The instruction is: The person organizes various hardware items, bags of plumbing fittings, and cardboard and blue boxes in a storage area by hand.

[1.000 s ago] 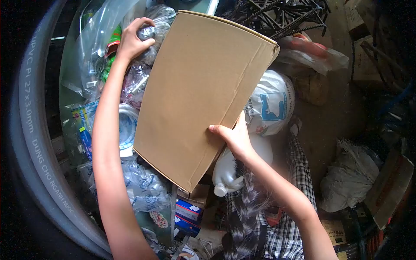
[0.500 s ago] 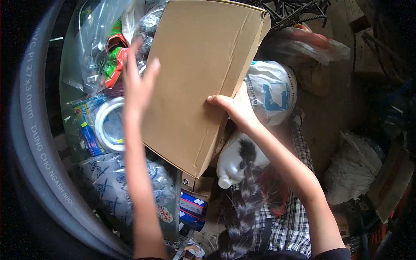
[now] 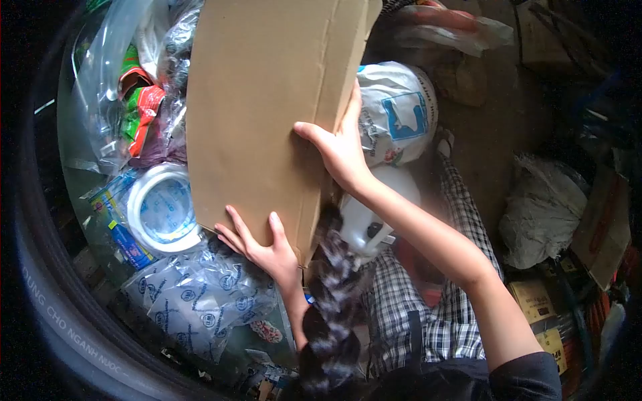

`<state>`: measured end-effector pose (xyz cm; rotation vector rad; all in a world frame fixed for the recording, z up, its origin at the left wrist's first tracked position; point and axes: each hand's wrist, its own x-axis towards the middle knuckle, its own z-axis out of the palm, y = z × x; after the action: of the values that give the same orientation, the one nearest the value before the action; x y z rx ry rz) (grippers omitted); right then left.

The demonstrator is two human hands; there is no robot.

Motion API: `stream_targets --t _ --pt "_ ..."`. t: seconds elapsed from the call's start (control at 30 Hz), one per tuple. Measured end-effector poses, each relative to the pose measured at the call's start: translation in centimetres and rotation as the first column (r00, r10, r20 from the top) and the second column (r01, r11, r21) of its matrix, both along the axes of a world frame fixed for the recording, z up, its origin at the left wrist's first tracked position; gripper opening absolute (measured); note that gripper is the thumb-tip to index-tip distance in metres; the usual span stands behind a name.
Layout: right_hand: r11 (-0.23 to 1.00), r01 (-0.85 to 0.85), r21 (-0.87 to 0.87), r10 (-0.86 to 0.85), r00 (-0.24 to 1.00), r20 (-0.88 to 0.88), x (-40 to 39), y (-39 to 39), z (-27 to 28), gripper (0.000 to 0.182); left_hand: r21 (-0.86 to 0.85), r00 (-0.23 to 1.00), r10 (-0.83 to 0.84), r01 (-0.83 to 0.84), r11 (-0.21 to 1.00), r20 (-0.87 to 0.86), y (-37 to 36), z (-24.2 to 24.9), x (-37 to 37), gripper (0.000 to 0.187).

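Note:
A large brown cardboard box (image 3: 257,107) lies tilted across the middle of my view, its far end cut off by the top edge. My right hand (image 3: 341,150) grips its right side, thumb on the broad face and fingers along the side. Spread fingers of my left hand (image 3: 261,250) rest against the box's near end, with nothing enclosed in them. Left of the box sits a white ring-shaped roll (image 3: 137,207). Just below that, clear plastic bags with blue print (image 3: 194,294) are near my left hand.
A white bag with a blue print (image 3: 401,110) and a white plastic jug (image 3: 391,184) stand right of the box. Red-and-green packets (image 3: 142,117) lie among clear plastic at left. A sack (image 3: 545,210) sits at right. Grey pipe (image 3: 63,334) curves along the left. A braid hangs in front.
My left hand has come down from the box's upper left to its near end. The box has shifted left in view, with my right hand still gripping its side.

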<state>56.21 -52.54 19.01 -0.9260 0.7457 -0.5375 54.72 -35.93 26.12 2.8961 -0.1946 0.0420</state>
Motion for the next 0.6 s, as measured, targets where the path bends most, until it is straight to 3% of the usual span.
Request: stream_targets --t 0.07,0.33,0.43,0.57,0.6 --pt "0.998 -0.040 -0.040 0.037 0.998 -0.056 -0.2 -0.2 -0.1 0.108 -0.018 1.000 -0.016 0.017 1.000 0.008 0.2 -0.1 0.0 0.065" --pt "0.967 -0.038 0.254 -0.008 0.984 0.176 -3.6 0.9 0.2 0.118 -0.098 0.998 -0.016 0.021 0.995 0.057 1.8 -1.4 -0.2 0.061" --pt "0.953 -0.115 0.280 0.068 0.983 0.172 -5.8 3.3 -0.4 0.120 -0.087 0.998 -0.012 0.017 0.996 0.059 1.9 -1.6 -0.2 0.059" --pt "0.951 -0.231 0.204 0.178 0.952 0.250 -7.6 6.3 0.8 0.123 -0.080 0.997 -0.018 0.024 0.997 0.073 2.0 -1.7 -0.3 0.060" --pt "0.959 -0.264 0.106 0.233 0.943 0.237 -7.6 6.8 0.8 0.124 -0.073 0.997 -0.022 0.027 0.997 0.072 1.9 -1.7 -0.3 0.060"
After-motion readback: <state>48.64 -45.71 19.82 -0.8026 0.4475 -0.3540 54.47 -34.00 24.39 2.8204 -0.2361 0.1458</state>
